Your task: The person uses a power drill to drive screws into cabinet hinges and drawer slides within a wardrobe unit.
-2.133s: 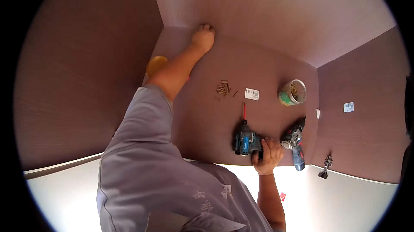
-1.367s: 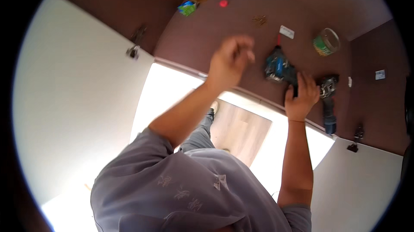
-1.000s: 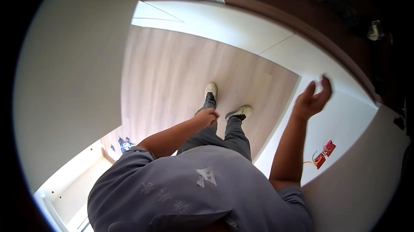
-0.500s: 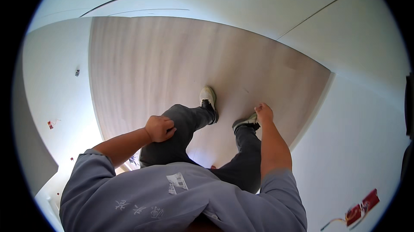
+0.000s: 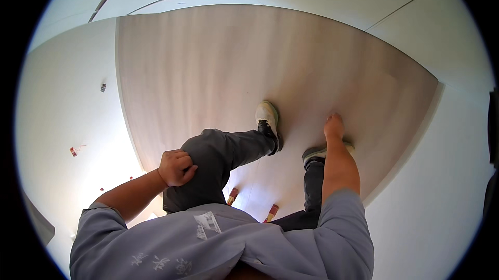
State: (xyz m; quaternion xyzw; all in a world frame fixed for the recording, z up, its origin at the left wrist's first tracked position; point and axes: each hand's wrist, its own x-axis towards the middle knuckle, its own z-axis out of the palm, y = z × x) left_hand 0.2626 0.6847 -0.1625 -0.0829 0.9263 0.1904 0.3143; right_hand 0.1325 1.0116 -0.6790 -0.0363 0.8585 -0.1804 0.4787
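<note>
My left hand (image 5: 176,167) lies on the dark grey trouser leg (image 5: 217,151) near the bent knee, its fingers curled over the cloth. Out to the right, my right hand (image 5: 334,124) hangs above the wood-look floor (image 5: 218,61), close to one of my pale shoes (image 5: 312,153). Its fingers are bent together; whatever they may hold is hidden. The other pale shoe (image 5: 267,121) is on the floor between my two hands.
White walls (image 5: 416,186) border the floor on both sides, with small wired boxes (image 5: 74,151) in the left one. White panels (image 5: 405,30) stand along the top. Two red-and-yellow ended objects (image 5: 271,212) sit below me, behind my legs.
My view has swung down from the brown cabinet, drills and screws to the floor. My right hand has left the drill and dropped; my left has moved onto my leg. My left knee is now more bent.
</note>
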